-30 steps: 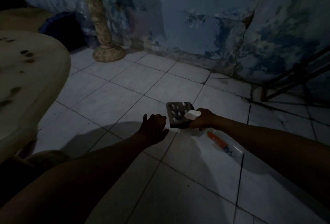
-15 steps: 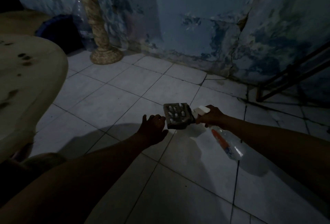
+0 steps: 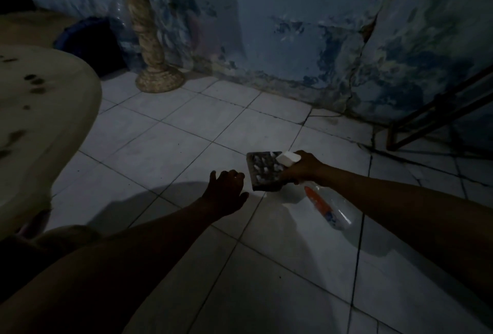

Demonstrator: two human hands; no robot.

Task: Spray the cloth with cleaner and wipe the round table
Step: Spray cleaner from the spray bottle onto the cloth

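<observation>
The right hand (image 3: 302,168) is gripping a clear plastic spray bottle (image 3: 326,204) by its white trigger head, nozzle aimed at a dark rectangular cloth (image 3: 264,171) flecked with white foam above the glossy tiled floor (image 3: 186,147). The left hand (image 3: 225,192) is hovering beside the cloth, fingers loosely spread, holding nothing. The stained round table (image 3: 45,120) is curving in at left.

light: dim | floor (image 3: 165,147) — pale tiles | wall (image 3: 306,27) — peeling blue paint

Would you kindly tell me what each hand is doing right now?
Left hand: open, holding nothing.
Right hand: closed on the spray bottle, aimed at the cloth.
</observation>
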